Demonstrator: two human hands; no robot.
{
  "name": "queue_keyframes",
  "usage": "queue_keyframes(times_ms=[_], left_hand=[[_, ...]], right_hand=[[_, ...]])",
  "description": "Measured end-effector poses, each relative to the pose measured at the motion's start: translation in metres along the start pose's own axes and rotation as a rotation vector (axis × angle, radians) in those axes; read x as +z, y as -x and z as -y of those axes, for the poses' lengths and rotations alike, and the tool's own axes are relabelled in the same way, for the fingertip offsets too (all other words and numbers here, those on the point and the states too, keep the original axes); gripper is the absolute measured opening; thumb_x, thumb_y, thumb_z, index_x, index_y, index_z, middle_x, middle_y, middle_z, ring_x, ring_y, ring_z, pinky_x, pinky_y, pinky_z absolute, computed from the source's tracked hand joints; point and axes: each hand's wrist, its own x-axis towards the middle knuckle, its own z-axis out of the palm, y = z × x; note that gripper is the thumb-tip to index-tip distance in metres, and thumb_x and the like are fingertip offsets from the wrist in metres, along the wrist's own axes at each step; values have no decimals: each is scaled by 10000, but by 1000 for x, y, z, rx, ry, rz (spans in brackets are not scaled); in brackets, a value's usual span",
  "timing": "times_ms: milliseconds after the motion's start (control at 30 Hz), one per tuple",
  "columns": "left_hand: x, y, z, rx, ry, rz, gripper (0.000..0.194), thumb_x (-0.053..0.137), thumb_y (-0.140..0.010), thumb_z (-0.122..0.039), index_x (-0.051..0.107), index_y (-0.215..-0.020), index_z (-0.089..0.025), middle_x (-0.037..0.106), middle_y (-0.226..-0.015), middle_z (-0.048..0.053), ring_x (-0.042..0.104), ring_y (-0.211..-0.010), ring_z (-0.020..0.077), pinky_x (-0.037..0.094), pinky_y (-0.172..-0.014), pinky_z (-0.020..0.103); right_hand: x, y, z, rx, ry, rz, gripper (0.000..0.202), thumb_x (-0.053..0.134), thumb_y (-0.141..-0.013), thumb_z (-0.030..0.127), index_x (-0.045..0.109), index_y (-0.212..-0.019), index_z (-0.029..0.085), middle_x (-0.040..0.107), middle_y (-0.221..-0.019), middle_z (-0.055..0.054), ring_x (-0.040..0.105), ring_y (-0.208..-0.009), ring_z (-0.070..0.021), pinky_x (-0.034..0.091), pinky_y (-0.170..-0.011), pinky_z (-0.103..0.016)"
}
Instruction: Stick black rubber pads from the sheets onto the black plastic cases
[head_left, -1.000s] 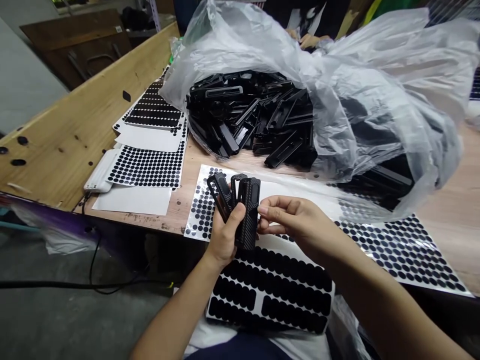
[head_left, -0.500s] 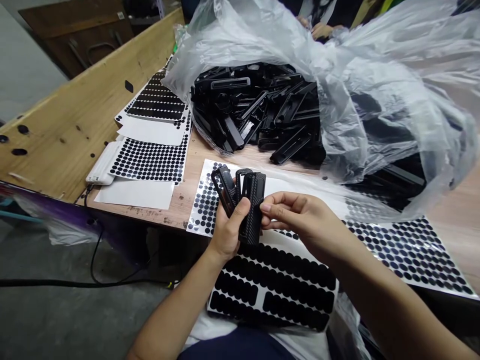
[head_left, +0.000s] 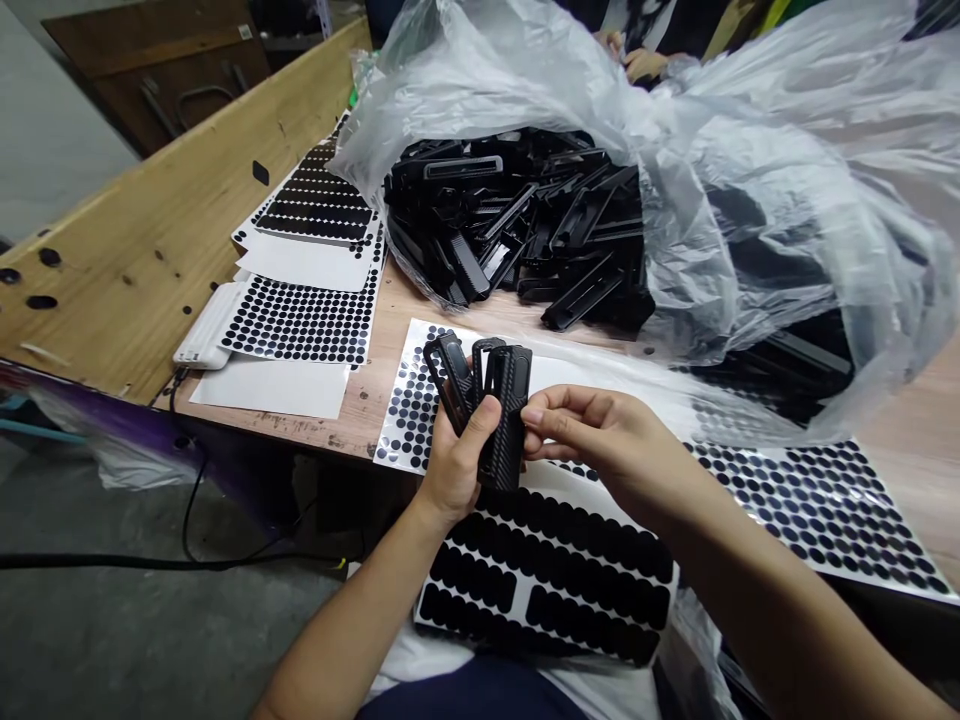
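Three black plastic pieces (head_left: 506,430) with a carbon-like pattern are fanned out in my left hand (head_left: 457,460), whose thumb presses on their front. My right hand (head_left: 585,425) is pinched at the right edge of the nearest piece; what its fingertips hold, if anything, is hidden. Below the hands, a sheet of black round stickers (head_left: 555,580) lies on my lap. Behind them a white sheet with black dots (head_left: 409,410) rests at the table's edge. Farther back, similar black pieces (head_left: 517,220) are heaped in a clear plastic bag (head_left: 510,80).
Sticker sheets (head_left: 300,315) overlap on the left beside a white power strip (head_left: 210,325) and a wooden side board (head_left: 150,240). Another dotted sheet (head_left: 825,510) lies on the right. Behind the bag, another person's hand (head_left: 645,65) shows. A black cable (head_left: 150,565) hangs at lower left.
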Motion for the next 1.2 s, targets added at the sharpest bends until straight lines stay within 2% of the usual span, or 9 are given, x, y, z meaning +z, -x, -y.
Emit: queue_keyframes(times_ms=[233, 433, 600, 767, 933, 1100, 1200], left_hand=[[0, 0, -1, -17, -3, 5, 798, 864, -721, -622, 541, -1293, -168, 678, -778, -10, 662, -539, 147, 522, -437, 226], [-2, -1, 1, -6, -28, 8, 704, 838, -757, -626, 536, -1210, -180, 695, -849, 7, 681, -560, 142, 529, -442, 215], [-1, 0, 1, -16, -30, 19, 712, 841, -747, -634, 520, -1193, -182, 699, -866, 11, 678, -545, 143, 554, -457, 240], [-1, 1, 1, -6, -8, 22, 695, 844, -765, -599, 516, -1215, -182, 691, -881, 10, 685, -561, 148, 554, -457, 242], [-1, 0, 1, -2, -7, 25, 699, 842, -773, -590, 524, -1248, -188, 665, -805, -23, 646, -520, 126, 535, -441, 226], [-1, 0, 0, -1, 1, 32, 759, 844, -769, -584, 510, -1318, -180, 668, -773, -27, 610, -476, 112, 528, -431, 226], [-2, 1, -1, -9, -3, 41, 817, 847, -764, -583, 488, -1366, -162, 673, -748, -21, 616, -469, 126, 535, -434, 239]], right_hand=[[1, 1, 1, -17, 23, -20, 426, 994, -524, 489, 752, -714, 193, 722, -653, -14, 686, -643, -146, 613, -703, -272], [2, 2, 3, -43, 68, -19, 478, 991, -506, 537, 742, -723, 192, 725, -649, -21, 700, -621, -169, 635, -688, -309], [4, 4, 4, -82, 102, -27, 482, 983, -526, 549, 728, -729, 194, 721, -636, -15, 703, -602, -168, 627, -662, -297], [7, 8, 7, -173, 221, -63, 486, 938, -583, 610, 706, -729, 208, 738, -653, -35, 713, -606, -200, 613, -643, -329], [8, 10, 5, -242, 340, -108, 524, 872, -637, 689, 710, -768, 208, 751, -674, -62, 721, -637, -232, 596, -639, -356], [8, 11, 4, -272, 379, -97, 508, 838, -690, 692, 703, -794, 214, 752, -705, -66, 710, -646, -223, 577, -638, -347], [7, 11, 0, -344, 441, -109, 474, 810, -746, 669, 679, -815, 219, 725, -720, -51, 695, -654, -213, 571, -649, -350]])
